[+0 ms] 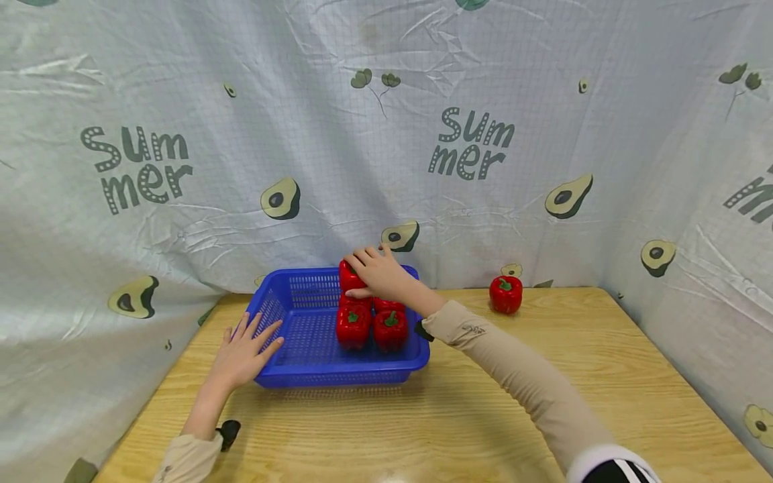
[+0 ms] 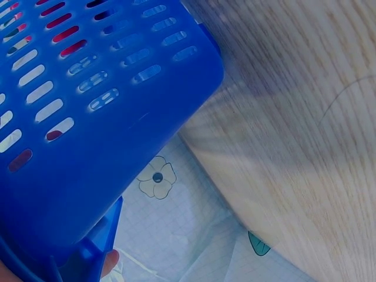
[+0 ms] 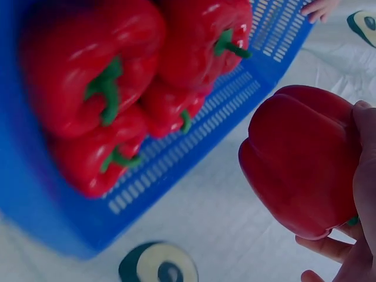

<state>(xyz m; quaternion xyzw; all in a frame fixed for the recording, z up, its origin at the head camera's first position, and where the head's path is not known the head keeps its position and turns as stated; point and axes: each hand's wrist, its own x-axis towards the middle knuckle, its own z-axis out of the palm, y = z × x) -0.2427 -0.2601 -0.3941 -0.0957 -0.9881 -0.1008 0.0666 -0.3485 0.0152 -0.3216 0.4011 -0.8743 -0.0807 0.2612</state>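
My right hand (image 1: 383, 274) holds a red bell pepper (image 3: 302, 161) over the back of a blue plastic basket (image 1: 308, 345). The thumb lies on one side of this pepper and fingers show on the other. Below it, several red bell peppers (image 1: 353, 327) with green stems stand together in the basket's right half. My left hand (image 1: 241, 355) rests on the basket's left rim, fingers spread and mostly straight. In the left wrist view, the slotted basket wall (image 2: 111, 153) fills much of the picture, and only a fingertip (image 2: 110, 262) shows past the rim.
One more red bell pepper (image 1: 506, 294) stands on the wooden table (image 1: 513, 402), at the back to the right of the basket. A pale curtain (image 1: 338, 188) printed with avocados and lettering hangs right behind the table and along its sides.
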